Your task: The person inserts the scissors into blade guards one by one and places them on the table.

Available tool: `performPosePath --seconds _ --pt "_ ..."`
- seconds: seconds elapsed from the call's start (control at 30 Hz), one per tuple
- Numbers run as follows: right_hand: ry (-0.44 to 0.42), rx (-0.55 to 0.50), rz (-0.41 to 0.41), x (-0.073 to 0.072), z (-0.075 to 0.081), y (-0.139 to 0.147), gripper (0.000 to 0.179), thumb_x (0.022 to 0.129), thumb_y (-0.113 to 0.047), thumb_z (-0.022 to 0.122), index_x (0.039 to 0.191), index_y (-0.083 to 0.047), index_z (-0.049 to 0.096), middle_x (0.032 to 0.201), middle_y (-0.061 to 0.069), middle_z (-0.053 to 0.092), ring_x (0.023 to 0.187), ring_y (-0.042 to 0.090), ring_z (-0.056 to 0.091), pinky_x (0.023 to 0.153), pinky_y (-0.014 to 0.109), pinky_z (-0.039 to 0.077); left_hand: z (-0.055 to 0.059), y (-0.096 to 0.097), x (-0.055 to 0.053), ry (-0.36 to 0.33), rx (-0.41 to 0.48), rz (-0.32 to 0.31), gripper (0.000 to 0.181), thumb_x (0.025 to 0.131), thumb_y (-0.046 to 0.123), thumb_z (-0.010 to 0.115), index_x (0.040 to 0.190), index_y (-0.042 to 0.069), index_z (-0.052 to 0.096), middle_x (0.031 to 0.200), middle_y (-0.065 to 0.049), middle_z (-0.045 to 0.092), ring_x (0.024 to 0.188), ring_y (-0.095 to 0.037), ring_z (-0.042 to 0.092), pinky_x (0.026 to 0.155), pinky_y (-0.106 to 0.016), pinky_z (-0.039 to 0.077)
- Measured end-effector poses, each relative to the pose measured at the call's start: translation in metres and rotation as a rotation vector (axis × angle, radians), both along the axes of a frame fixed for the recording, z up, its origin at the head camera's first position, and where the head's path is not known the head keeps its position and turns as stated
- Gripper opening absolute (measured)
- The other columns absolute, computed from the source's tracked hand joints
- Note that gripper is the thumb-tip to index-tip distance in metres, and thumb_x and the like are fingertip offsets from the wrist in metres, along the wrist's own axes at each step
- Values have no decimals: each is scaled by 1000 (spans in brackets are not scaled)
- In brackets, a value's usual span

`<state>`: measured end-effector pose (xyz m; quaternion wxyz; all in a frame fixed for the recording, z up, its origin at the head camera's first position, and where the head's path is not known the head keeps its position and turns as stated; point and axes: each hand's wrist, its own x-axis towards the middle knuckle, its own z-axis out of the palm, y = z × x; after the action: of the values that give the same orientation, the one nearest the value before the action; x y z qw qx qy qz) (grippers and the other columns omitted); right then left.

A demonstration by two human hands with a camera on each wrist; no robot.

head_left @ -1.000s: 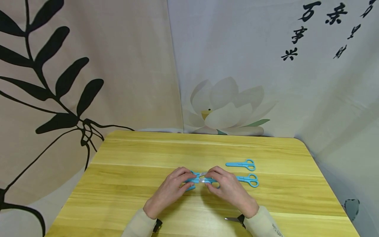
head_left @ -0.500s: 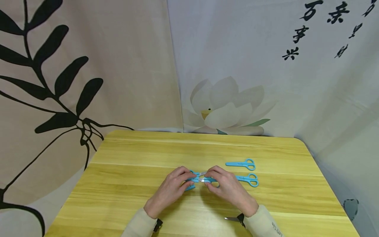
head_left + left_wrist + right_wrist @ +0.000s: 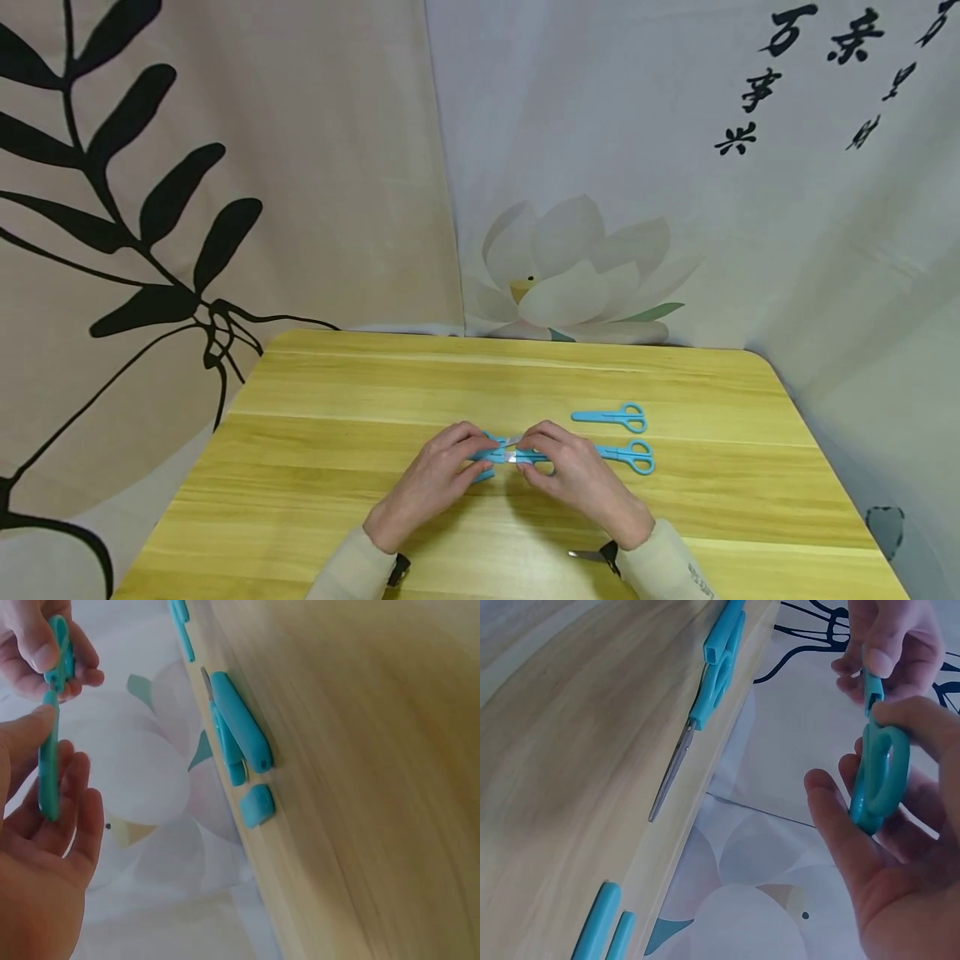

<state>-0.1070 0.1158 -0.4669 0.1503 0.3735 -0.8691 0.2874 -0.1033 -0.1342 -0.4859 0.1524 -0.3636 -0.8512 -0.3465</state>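
My left hand (image 3: 438, 471) pinches a blue plastic blade sheath (image 3: 48, 769) between thumb and fingers. Facing it, my right hand (image 3: 577, 467) grips a pair of blue-handled scissors (image 3: 885, 776) near the pivot, with the finger loops toward its palm. A short stretch of bare blade shows between the sheath's mouth and the handles; the tip is hidden. Below the hands, another pair of scissors (image 3: 712, 682) lies on the table with its metal blades exposed. Beside it is a loose blue sheath (image 3: 241, 724), and a short blue piece (image 3: 257, 806) lies close by.
Two pairs of scissors in blue covers, a farther one (image 3: 609, 417) and a nearer one (image 3: 630, 454), lie right of my hands. The wooden table (image 3: 337, 383) ends at a printed curtain (image 3: 360, 167). A black mount (image 3: 611, 557) sits at the right wrist.
The scissors in my right hand have edged slightly toward the sheath, so the bare blade stretch looks a little shorter. The things on the table stay put.
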Motion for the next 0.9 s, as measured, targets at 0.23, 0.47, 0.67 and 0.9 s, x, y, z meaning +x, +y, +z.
performPosePath --seconds 0.23,0.47,0.67,0.9 --pt "20 -13 -4 -2 -5 4 22 83 -12 87 101 -10 74 107 -2 70 88 12 69 72 26 59 0 -8 0 -100 -33 57 45 85 14 87 127 16 71 128 2 70 118 -18 65 101 -47 54" --pt "31 -15 -9 -2 -6 7 23 83 -13 87 102 -10 75 107 -2 70 87 12 69 70 26 59 -1 -16 -2 -57 -59 59 40 86 17 86 124 13 75 122 -2 75 113 -23 69 98 -49 54" --pt "28 -2 0 -1 -7 9 27 82 -14 89 104 -9 75 109 -1 70 89 14 70 71 26 60 -2 -17 0 -52 -46 54 35 87 18 84 121 14 77 120 -1 76 110 -23 71 95 -45 56" --pt "39 4 -4 0 -8 10 28 81 -14 90 103 -9 74 108 -1 70 88 14 70 72 25 59 -3 -15 4 -124 -26 93 32 86 18 85 117 15 77 116 4 76 105 -18 68 88 -40 59"
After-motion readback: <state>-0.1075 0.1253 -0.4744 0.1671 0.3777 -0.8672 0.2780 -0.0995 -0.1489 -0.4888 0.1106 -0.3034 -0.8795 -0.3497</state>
